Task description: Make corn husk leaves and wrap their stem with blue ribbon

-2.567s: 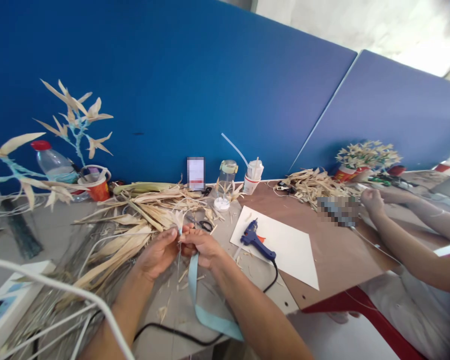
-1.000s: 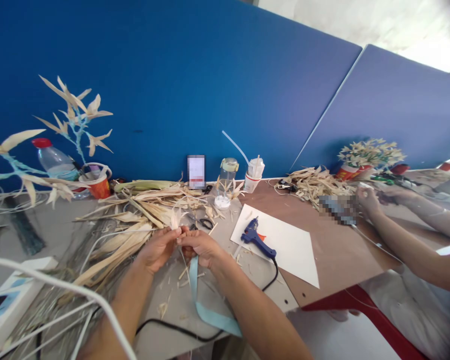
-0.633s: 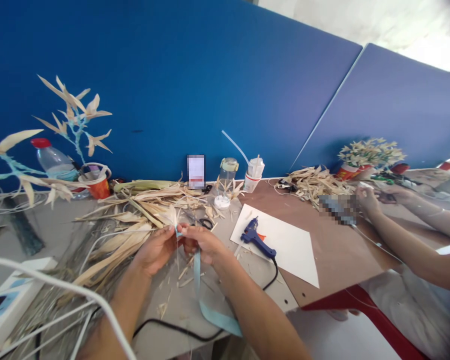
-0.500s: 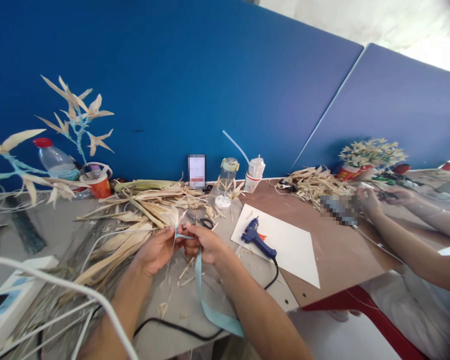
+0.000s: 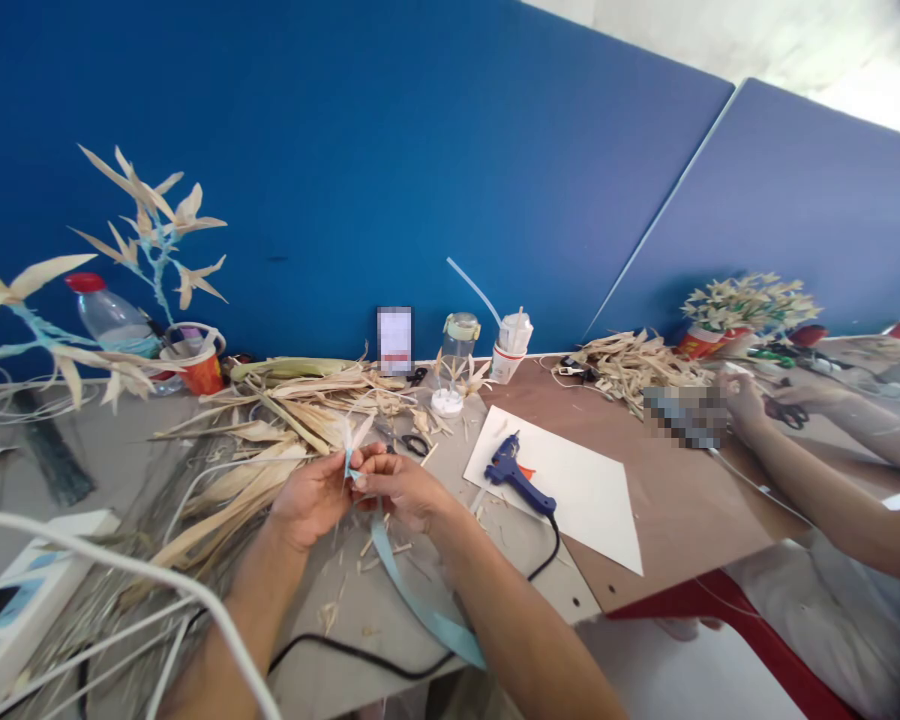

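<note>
My left hand [image 5: 311, 500] pinches the base of a small pale corn husk flower [image 5: 358, 432], whose petals stick up above the fingertips. Around that base goes the end of a light blue ribbon [image 5: 418, 606]. My right hand [image 5: 399, 487] has its fingers closed on the ribbon, right against the left fingertips. From there the loose length curves down and runs under my right forearm. A thin stem seems to hang below the left fingers, mostly hidden. Just beyond the hands lie black-handled scissors [image 5: 415, 444].
Dried corn husks [image 5: 270, 420] spread behind and left. A blue glue gun [image 5: 521, 475] rests on white card [image 5: 600, 505], its black cable crossing the table front. Left are a power strip [image 5: 37, 580] and a white cable [image 5: 157, 572]. At right, another person's hands [image 5: 746, 400] work.
My right fingers have shifted up and round the flower's base, carrying the blue ribbon with them. The hanging ribbon has swung left. The other person's hands have moved slightly.
</note>
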